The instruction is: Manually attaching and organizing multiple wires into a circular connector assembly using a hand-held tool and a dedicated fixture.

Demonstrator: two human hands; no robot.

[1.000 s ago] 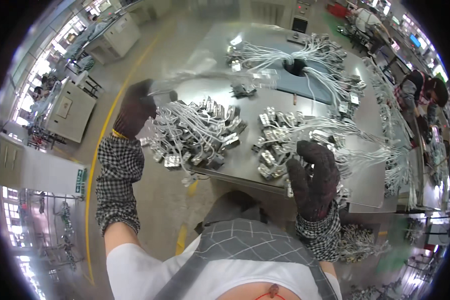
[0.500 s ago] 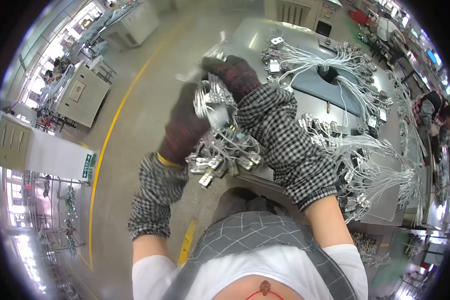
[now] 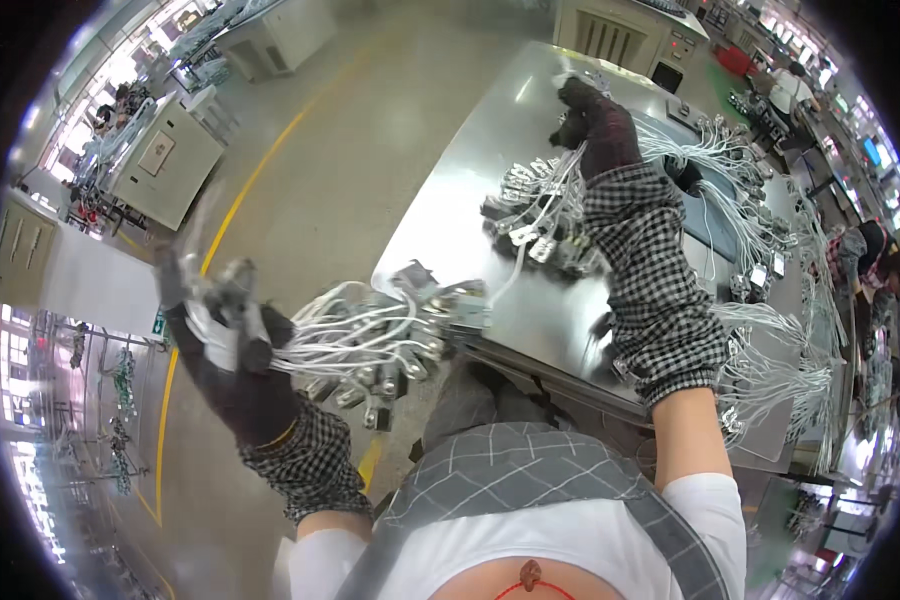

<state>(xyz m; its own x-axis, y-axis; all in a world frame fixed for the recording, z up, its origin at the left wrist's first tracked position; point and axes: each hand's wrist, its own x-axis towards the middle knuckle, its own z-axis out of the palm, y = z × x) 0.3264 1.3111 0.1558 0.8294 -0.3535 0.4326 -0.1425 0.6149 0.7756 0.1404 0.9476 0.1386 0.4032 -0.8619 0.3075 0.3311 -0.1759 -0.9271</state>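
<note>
My left hand (image 3: pixel 240 385), in a dark glove and checked sleeve, is out over the aisle at the left, closed round a bundle of white cables (image 3: pixel 355 335). Metal connectors fan out from that bundle toward the table's near corner, and its held end is blurred. Over the far part of the table, my right hand (image 3: pixel 602 130) is closed round a second white cable bundle (image 3: pixel 545 212). Its connectors hang down beside the checked sleeve, close to the metal tabletop (image 3: pixel 440 220). The glove hides the gripped part of this bundle.
More white cable bundles (image 3: pixel 785 360) lie along the table's right side. Another group of cables (image 3: pixel 735 215) spreads round a dark blue plate (image 3: pixel 715 240) with a hole. Pale cabinets (image 3: pixel 160 165) stand beyond the yellow floor line (image 3: pixel 240 215). A person (image 3: pixel 855 250) works at the far right.
Both hands were together over one mass of cables. They have parted: my left hand moved left and nearer with one bundle, my right hand right over the table with another.
</note>
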